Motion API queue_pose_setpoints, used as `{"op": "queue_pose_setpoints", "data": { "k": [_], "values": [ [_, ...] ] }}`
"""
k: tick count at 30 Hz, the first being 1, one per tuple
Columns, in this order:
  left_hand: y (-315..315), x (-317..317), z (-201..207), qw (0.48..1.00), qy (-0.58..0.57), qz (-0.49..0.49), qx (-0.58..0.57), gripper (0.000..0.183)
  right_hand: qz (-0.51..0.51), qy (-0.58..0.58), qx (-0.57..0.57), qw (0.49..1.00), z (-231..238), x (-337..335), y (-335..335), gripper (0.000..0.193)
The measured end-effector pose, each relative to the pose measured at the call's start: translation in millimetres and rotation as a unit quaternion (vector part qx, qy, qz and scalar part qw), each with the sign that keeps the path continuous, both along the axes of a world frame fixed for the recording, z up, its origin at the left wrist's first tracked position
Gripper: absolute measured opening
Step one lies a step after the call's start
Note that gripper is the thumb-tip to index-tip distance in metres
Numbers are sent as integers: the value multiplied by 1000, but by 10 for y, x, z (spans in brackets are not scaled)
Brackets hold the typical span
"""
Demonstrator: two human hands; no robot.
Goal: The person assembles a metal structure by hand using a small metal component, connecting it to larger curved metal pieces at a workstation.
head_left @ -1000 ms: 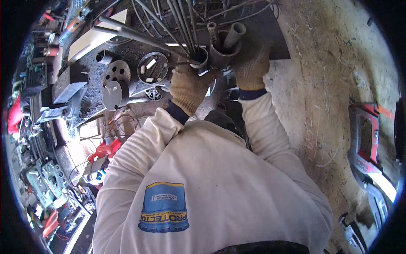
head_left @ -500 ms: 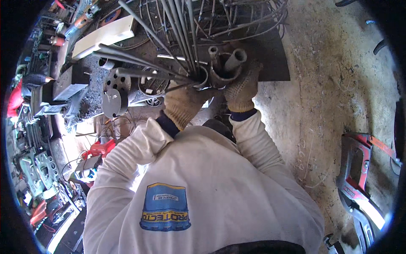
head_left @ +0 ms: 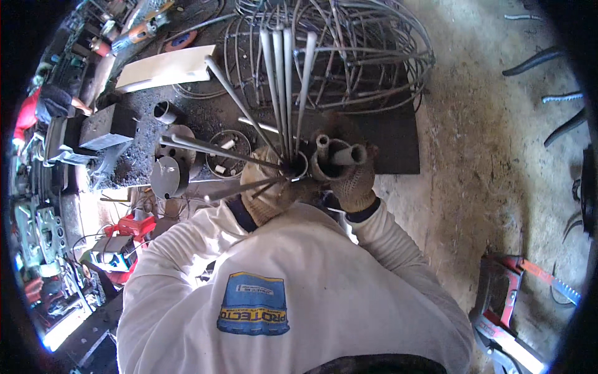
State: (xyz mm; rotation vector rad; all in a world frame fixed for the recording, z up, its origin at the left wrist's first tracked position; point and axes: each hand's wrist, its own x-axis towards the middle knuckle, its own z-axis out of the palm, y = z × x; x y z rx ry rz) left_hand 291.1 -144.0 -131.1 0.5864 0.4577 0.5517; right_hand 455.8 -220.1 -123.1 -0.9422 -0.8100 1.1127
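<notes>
Both my hands wear knitted work gloves and are close to my chest at the near edge of the workbench. My left hand (head_left: pixel 266 202) is wrapped round a short metal tube (head_left: pixel 303 164) from which several thin metal rods (head_left: pixel 276 93) fan out, some leaning far left. Close beside it, my right hand (head_left: pixel 354 189) grips a second metal tube (head_left: pixel 319 169). Inside that one stand a thin pipe (head_left: pixel 322 143) and a thicker grey pipe (head_left: pixel 356 154). The undersides of both tubes are hidden by the gloves.
Behind the tubes lies a tangled cage of bent rods (head_left: pixel 349 56). Left on the bench are a pale board (head_left: pixel 165 70), a perforated cylinder (head_left: pixel 184 144), a round dish (head_left: pixel 218 138) and a dark block (head_left: pixel 109 126). Hacksaws (head_left: pixel 507 299) hang at right; another person (head_left: pixel 53 103) is far left.
My view has tilted, so the bench sits lower and more of the rod cage shows. The rods appear more spread, one now pointing toward lower left. Both hands keep their grip.
</notes>
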Motion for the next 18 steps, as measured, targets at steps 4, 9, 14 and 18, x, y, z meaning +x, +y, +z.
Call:
{"op": "queue_pose_setpoints", "data": {
  "k": [4,9,14,18],
  "values": [
    [-23,4,166,958,116,-15,261,41,132,380,132,906,133,86,147,56],
    [-70,-25,140,984,125,3,129,45,51,-60,-45,996,25,202,125,53],
    [16,-62,230,782,284,47,553,44,-107,-184,-5,977,352,64,111,40],
    [-10,-67,256,616,328,65,714,43,-198,-217,41,955,143,-18,-91,41]
  ]
}}
